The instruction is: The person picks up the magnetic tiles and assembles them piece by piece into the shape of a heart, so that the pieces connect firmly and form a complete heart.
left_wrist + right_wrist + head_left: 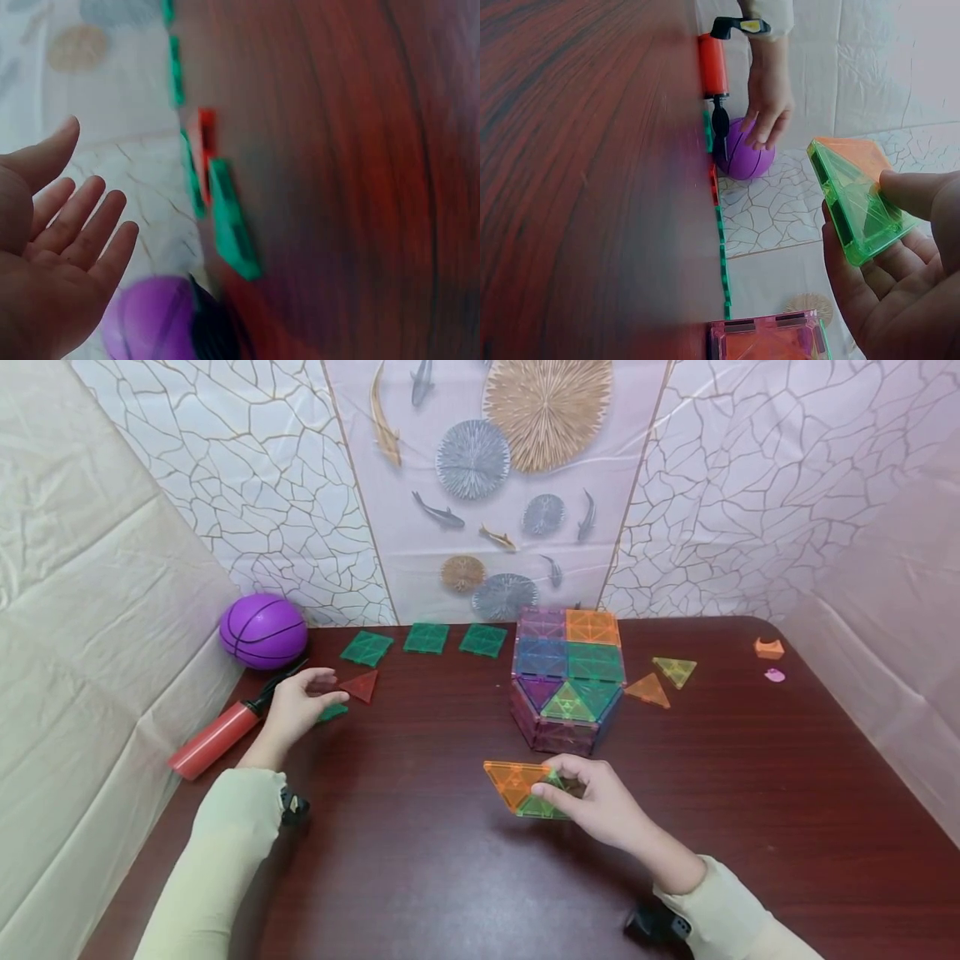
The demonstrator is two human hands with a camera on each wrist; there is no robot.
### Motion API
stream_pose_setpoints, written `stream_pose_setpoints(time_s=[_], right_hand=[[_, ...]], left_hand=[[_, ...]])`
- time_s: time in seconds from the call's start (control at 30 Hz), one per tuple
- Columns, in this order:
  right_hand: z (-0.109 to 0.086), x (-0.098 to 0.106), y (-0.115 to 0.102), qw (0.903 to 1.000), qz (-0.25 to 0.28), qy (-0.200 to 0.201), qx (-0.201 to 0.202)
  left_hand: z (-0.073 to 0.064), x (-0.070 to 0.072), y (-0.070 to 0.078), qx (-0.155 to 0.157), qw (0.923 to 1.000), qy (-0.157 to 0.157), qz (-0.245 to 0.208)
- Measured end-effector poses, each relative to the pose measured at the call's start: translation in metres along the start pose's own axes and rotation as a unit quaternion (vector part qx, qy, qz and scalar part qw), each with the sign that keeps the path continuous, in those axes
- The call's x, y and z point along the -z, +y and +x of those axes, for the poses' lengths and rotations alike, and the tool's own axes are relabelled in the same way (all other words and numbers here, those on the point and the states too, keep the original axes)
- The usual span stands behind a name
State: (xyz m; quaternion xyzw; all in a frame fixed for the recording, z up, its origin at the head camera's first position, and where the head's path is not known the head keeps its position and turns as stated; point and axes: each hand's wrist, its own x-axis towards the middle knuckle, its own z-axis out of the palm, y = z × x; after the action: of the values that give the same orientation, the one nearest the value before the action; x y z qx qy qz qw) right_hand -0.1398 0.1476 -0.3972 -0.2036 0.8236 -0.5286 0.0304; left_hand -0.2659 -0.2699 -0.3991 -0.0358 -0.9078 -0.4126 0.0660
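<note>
My right hand [600, 797] pinches a flat orange-and-yellow-green panel of translucent plastic triangular tiles [513, 782] between thumb and fingers. The panel is above the table [420, 843], on the near side of the box; the thumb and fingers cover part of its yellow-green portion.

My left hand [294, 706] is raised near the table's left edge, fingers extended and apart from the thumb. Beyond it lies a translucent red triangular tile [362, 687]. It hides most of a translucent green tile [332, 712], whose full outline I cannot make out in the head view.

Container: a box of translucent multicoloured plastic tiles [542, 658], near the middle of the table's far edge. Squares and triangles cover its top. The tinted walls obscure the interior; I cannot tell its contents. The right wrist view cuts the box off at the lower border.

Along the far edge, left of the box: three translucent green square tiles [426, 638]. Right of the box: an orange triangular tile [648, 691] and a yellow triangular tile [675, 671].

Far left corner: a purple ball with black lines [264, 631]. Left edge: a red-and-black cylindrical pump [216, 740], partly behind my left hand.

The left wrist view is blurred.
</note>
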Motion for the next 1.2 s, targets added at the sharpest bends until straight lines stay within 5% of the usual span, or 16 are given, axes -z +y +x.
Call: stream_pose_setpoints(time_s=[0.27, 0.53, 1.0, 1.2], right_hand=[[0.000, 0.000, 0.001, 1.0000, 0.000, -0.007, 0.001], [0.000, 0.000, 0.004, 0.9999, 0.007, -0.010, 0.001], [-0.001, 0.000, 0.006, 0.9999, 0.009, -0.009, 0.011], [-0.001, 0.000, 0.008, 0.9998, 0.005, -0.008, 0.017]], left_hand=[[0.011, 0.005, -0.030, 0.050, 0.9985, -0.022, 0.003], [0.015, 0.003, -0.043, 0.090, 0.9912, -0.091, 0.034], [0.018, 0.000, -0.048, 0.060, 0.9810, -0.140, 0.120], [0.014, 0.000, -0.051, 0.033, 0.9830, -0.129, 0.126]])
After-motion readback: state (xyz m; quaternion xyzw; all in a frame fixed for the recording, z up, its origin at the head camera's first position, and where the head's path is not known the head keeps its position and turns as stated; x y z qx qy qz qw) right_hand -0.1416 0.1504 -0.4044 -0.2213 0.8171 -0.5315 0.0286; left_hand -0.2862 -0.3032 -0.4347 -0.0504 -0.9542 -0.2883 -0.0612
